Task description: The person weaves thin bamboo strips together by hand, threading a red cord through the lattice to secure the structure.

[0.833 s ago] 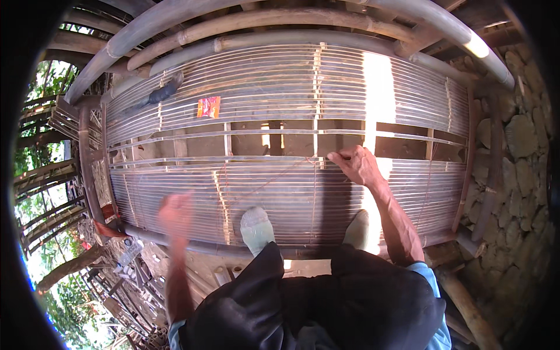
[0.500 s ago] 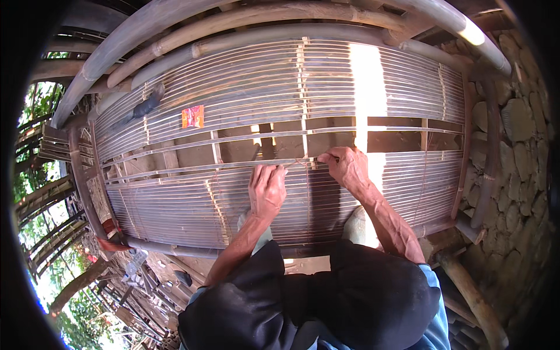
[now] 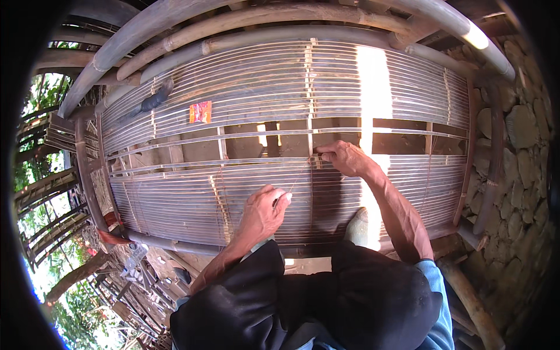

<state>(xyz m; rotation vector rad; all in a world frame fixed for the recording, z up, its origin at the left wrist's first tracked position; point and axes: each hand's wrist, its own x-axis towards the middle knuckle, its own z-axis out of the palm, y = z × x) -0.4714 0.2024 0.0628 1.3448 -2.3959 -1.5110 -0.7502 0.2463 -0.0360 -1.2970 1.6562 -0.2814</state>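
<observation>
A bench-like bed of thin bamboo slats [image 3: 256,204] spreads out before me, with a long gap across its middle. My left hand [image 3: 265,211] is closed in a pinch on a thin reddish string [image 3: 296,179], above the near slats. That string slants up to a crosspiece at the near edge of the gap. There my right hand [image 3: 347,158] has thumb and finger pinched at the edge of a bamboo slat [image 3: 280,160], beside the lashing. Its fingertips partly hide what they grip.
A small orange-red packet [image 3: 200,112] lies on the far slats, left of a bright sunlit strip. Further left is a dark-handled tool [image 3: 156,99]. Thick bamboo poles [image 3: 256,16] frame the far side. A stone wall [image 3: 522,125] stands at the right.
My left hand has moved down and toward me, away from the slat edge, drawing the string out straight. The right hand stays at the lashing, its fingers slightly shifted.
</observation>
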